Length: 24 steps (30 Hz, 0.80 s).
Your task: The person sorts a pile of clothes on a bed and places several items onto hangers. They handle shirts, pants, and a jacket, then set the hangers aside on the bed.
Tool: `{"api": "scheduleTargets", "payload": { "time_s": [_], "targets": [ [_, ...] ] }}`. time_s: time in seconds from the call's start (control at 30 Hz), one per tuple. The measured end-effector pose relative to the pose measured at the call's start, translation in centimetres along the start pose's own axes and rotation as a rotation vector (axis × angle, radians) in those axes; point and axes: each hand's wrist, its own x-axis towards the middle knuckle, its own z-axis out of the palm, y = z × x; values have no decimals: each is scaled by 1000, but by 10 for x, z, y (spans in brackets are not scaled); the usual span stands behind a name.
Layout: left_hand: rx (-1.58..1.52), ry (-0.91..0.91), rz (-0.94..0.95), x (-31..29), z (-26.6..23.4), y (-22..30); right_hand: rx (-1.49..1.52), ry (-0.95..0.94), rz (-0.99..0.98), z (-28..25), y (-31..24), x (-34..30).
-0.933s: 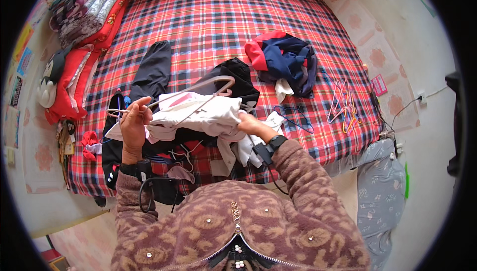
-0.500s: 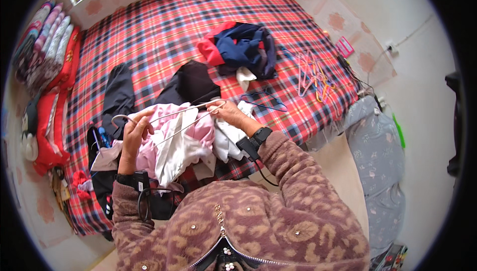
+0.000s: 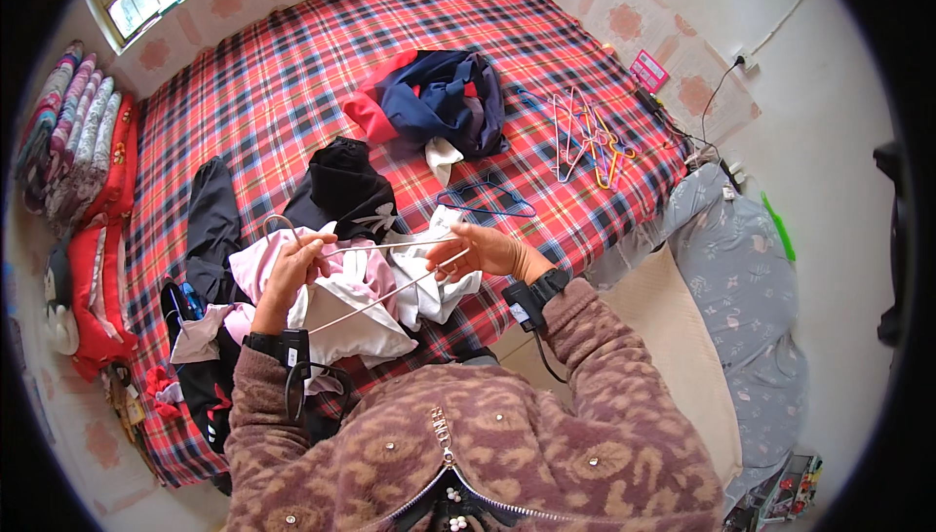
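A pale wire clothes hanger (image 3: 388,293) is held up in front of me over a heap of clothes. Close to its hook, my left hand (image 3: 291,276) is closed around the wire. The fingers of my right hand (image 3: 490,251) curl loosely about the hanger's right end, its wires passing between thumb and fingers. Below the hanger lie a white garment (image 3: 366,339) and a pink garment (image 3: 252,267), crumpled together; how they divide is partly hidden by my hands. Black clothing (image 3: 349,186) lies just beyond them.
A red plaid sheet (image 3: 283,74) covers the bed. Farther back sits a navy and red garment (image 3: 429,103), with a blue hanger (image 3: 497,202) nearer and several coloured hangers (image 3: 590,142) to the right. Folded bedding (image 3: 83,132) is stacked at the left. Grey patterned fabric (image 3: 746,308) lies right.
My view has shifted slightly. Both hands have come down a little in the picture with the hanger, and the fingers of my right hand have loosened around its end.
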Motion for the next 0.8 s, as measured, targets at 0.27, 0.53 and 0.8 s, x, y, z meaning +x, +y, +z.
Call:
{"api": "scheduleTargets", "payload": {
  "time_s": [0.27, 0.53, 0.8],
  "targets": [
    [437, 399, 252, 67, 83, -2, -182, 145, 37, -43, -14, -54],
    [560, 622, 438, 90, 137, -38, 135, 447, -357, -211, -13, -139],
    [76, 700, -127, 23, 134, -138, 253, 919, 108, -427, 85, -154]
  ]
}}
